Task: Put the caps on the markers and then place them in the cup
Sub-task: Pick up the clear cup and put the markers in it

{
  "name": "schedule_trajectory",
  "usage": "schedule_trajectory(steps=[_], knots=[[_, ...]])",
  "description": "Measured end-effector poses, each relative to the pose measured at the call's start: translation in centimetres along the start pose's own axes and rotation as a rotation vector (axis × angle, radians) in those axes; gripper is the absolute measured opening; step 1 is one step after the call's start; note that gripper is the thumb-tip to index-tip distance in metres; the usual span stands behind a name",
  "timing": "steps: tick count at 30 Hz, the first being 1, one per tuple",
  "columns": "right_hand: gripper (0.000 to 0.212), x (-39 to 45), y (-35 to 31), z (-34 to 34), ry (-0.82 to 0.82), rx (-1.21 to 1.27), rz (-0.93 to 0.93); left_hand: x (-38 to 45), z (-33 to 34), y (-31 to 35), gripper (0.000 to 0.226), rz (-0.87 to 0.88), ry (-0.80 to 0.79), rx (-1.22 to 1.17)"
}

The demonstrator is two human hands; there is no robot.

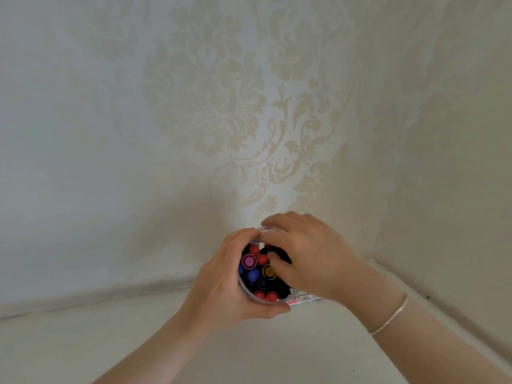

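Now | left hand grips clear cup | right hand fingers press capped markers down | next: likely seat them, release

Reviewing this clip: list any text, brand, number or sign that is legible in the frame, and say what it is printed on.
No text in this frame can be read.
Label on the white marker lying behind the cup: red and grey printing, too small and blurred to read.
Marker caps in the cup: no lettering visible.
Wallpaper: floral pattern only, no words.
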State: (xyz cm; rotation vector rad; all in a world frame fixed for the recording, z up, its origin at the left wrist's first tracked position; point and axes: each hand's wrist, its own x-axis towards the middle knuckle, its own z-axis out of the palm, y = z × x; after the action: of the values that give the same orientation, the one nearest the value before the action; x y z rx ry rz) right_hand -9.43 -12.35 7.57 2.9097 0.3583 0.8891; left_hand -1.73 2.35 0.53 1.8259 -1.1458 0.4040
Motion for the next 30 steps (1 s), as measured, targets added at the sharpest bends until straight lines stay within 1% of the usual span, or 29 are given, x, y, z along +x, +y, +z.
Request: schedule_trajectory(steps=[2, 4, 5, 6, 7, 8, 9, 10, 11, 12, 13, 14, 17, 18, 20, 22, 24, 26, 30], knots=[[0.032, -0.4, 0.0, -0.3, 0.021, 0.174, 0.042, 0.0, 0.0, -0.1, 0.108, -0.002, -0.005, 0.009], [0.022, -0.3, 0.9, -1.4, 0.105, 0.51, 0.175, -0.1, 0.0, -0.2, 0.108, -0.002, -0.011, 0.024], [0.018, -0.2, 1.8, -1.6, 0.218, 0.661, 0.274, -0.1, -0.1, -0.2, 0.107, -0.005, -0.015, 0.028], [0.017, -0.2, 3.1, -1.2, 0.34, 0.743, 0.409, -0.1, -0.1, -0.2, 0.106, -0.009, -0.017, 0.03], [0.017, -0.4, 4.5, -0.5, 0.407, 0.728, 0.551, -0.1, -0.1, -0.2, 0.105, -0.009, -0.018, 0.033], [0.017, -0.7, 6.0, 0.7, 0.347, 0.615, 0.674, -0.1, -0.2, -0.2, 0.105, -0.007, -0.017, 0.034], [0.013, -1.2, 7.0, 1.9, 0.149, 0.454, 0.738, -0.1, -0.2, -0.2, 0.105, -0.004, -0.017, 0.034], [0.02, -2.0, 7.7, 3.3, -0.137, 0.301, 0.733, 0.0, -0.2, -0.2, 0.104, 0.0, -0.019, 0.032], [0.038, -3.0, 8.2, 4.8, -0.435, 0.19, 0.694, 0.0, -0.2, -0.2, 0.105, 0.003, -0.025, 0.031], [0.056, -4.1, 8.5, 6.2, -0.67, 0.113, 0.652, 0.1, -0.2, -0.2, 0.105, 0.009, -0.032, 0.031], [0.062, -5.2, 8.3, 7.3, -0.806, 0.058, 0.621, 0.2, -0.2, -0.1, 0.105, 0.015, -0.039, 0.031], [0.058, -6.0, 8.0, 8.2, -0.837, 0.027, 0.598, 0.2, -0.2, -0.1, 0.105, 0.021, -0.045, 0.032], [0.02, -7.0, 7.7, 9.7, -0.702, -0.074, 0.522, 0.4, -0.1, 0.1, 0.104, 0.034, -0.051, 0.034], [0.015, -6.9, 7.8, 9.6, -0.693, -0.094, 0.523, 0.4, -0.1, 0.2, 0.104, 0.039, -0.051, 0.032], [0.013, -5.9, 8.1, 8.5, -0.727, -0.036, 0.563, 0.3, 0.0, 0.1, 0.104, 0.045, -0.053, 0.032], [0.015, -4.3, 8.4, 6.6, -0.736, 0.078, 0.599, 0.3, 0.1, -0.1, 0.106, 0.056, -0.06, 0.047], [0.017, -2.2, 8.2, 3.4, -0.705, 0.212, 0.626, 0.3, 0.2, -0.3, 0.108, 0.065, -0.068, 0.062], [0.012, -0.2, 7.8, -0.1, -0.575, 0.307, 0.634, 0.4, 0.2, -0.3, 0.107, 0.072, -0.074, 0.062], [0.006, 1.8, 5.2, -5.8, -0.137, 0.408, 0.55, 0.4, 0.3, -0.3, 0.107, 0.067, -0.068, 0.063]])
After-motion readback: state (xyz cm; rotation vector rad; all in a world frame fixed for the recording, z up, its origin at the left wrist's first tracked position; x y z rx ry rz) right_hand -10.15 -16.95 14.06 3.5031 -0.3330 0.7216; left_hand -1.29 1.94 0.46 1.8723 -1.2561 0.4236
